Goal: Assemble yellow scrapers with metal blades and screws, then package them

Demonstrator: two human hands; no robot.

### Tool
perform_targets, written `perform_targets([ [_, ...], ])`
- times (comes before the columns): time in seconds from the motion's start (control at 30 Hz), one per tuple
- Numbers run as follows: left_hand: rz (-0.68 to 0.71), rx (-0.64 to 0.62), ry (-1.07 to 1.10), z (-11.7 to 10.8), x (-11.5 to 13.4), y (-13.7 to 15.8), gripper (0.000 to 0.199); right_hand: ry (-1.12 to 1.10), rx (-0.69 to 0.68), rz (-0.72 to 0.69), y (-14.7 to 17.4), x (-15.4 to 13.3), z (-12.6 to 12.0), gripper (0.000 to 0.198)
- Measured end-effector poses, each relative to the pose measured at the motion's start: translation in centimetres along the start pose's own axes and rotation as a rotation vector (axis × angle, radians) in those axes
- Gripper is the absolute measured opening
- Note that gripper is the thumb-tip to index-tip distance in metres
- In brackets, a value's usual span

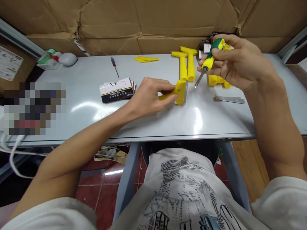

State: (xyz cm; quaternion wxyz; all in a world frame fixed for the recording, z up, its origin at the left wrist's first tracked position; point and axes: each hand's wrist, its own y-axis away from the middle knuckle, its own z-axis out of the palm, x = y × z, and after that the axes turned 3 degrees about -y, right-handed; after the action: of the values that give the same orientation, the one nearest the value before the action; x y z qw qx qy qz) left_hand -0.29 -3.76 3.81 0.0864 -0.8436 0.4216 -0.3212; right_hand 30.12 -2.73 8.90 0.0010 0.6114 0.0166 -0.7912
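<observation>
My left hand [153,95] is closed around the handle of a yellow scraper [180,92], whose wide head carries a metal blade along its right edge and a screw in its face. My right hand [240,62] grips a green and yellow screwdriver [212,54] by its handle, the shaft slanting down to the left. Its tip hangs to the right of the scraper head, apart from it. Behind the scraper lie two yellow scraper handles [187,65]. Under my right hand are more yellow pieces [216,80], partly hidden. A few thin metal blades [229,99] lie nearby on the table.
Black and white boxes [117,91] lie left of my left hand. Further back are a small screwdriver [114,67], flat yellow parts [146,59] and a computer mouse [68,59]. Cardboard [110,22] walls the back of the white table [91,124]. White cables [14,156] hang at left.
</observation>
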Motion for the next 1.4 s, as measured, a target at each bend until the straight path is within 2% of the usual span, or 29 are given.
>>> perform_targets([
  [0.1, 0.229, 0.034, -0.159, 1.4, -0.4, 0.5, 0.031, 0.012, 0.01, -0.081, -0.6, 0.4, -0.4, 0.059],
  [0.17, 0.294, -0.006, -0.225, 2.3, -0.6, 0.7, 0.038, 0.015, 0.019, -0.169, -1.1, 1.1, -0.6, 0.066],
  [0.27, 0.228, -0.107, -0.223, 3.2, -0.6, 0.8, 0.039, 0.089, 0.005, -0.302, -1.2, 2.0, -0.6, 0.072],
  [0.37, 0.115, -0.17, -0.159, 3.4, -0.4, 0.7, 0.041, 0.234, -0.084, -0.391, -0.1, 1.9, 0.1, 0.073],
  [0.5, 0.169, -0.175, -0.219, 3.1, -0.5, 0.7, 0.039, 0.295, -0.194, -0.48, 1.9, 1.0, 1.7, 0.073],
  [0.7, 0.253, -0.216, -0.339, 2.3, -0.7, 0.7, 0.042, 0.339, -0.247, -0.49, 2.8, 1.1, 2.5, 0.066],
  [0.97, 0.169, -0.213, -0.298, 2.2, -0.3, 0.6, 0.04, 0.346, -0.271, -0.478, 1.7, 2.8, 2.0, 0.072],
  [1.23, 0.144, -0.216, -0.257, 2.1, 0.0, 0.4, 0.042, 0.373, -0.265, -0.429, 1.8, 2.7, 1.9, 0.081],
  [1.4, 0.085, -0.221, -0.221, 2.2, 0.0, 0.3, 0.038, 0.342, -0.354, -0.473, 1.6, 3.0, 1.6, 0.065],
])
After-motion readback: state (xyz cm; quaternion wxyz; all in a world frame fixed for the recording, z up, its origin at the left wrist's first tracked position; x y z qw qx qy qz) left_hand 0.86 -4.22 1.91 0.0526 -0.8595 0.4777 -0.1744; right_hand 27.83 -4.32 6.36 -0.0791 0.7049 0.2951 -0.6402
